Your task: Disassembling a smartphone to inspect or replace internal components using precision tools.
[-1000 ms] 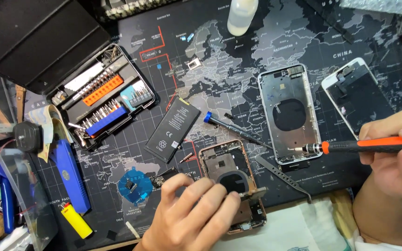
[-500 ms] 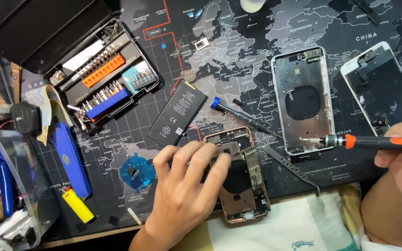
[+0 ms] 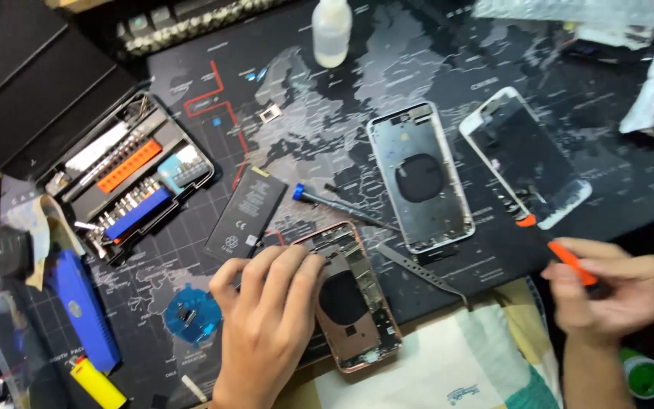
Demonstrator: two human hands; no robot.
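My left hand rests on the left edge of an opened rose-gold phone housing near the mat's front edge, its fingers curled over the top corner. My right hand is at the right front, closed around an orange-and-black screwdriver whose tip points up-left, away from the phones. A silver empty phone housing lies behind, with a white-framed phone screen to its right. A black battery lies left of the rose-gold housing.
An open screwdriver bit case stands at the left. A blue-tipped screwdriver, metal tweezers, a clear bottle, a blue round pad, a blue tool and a yellow lighter lie around. A cloth covers the front edge.
My right hand has drawn the screwdriver back to the right, away from the silver housing, and tilted it. My left hand stays on the rose-gold housing. The view has shifted.
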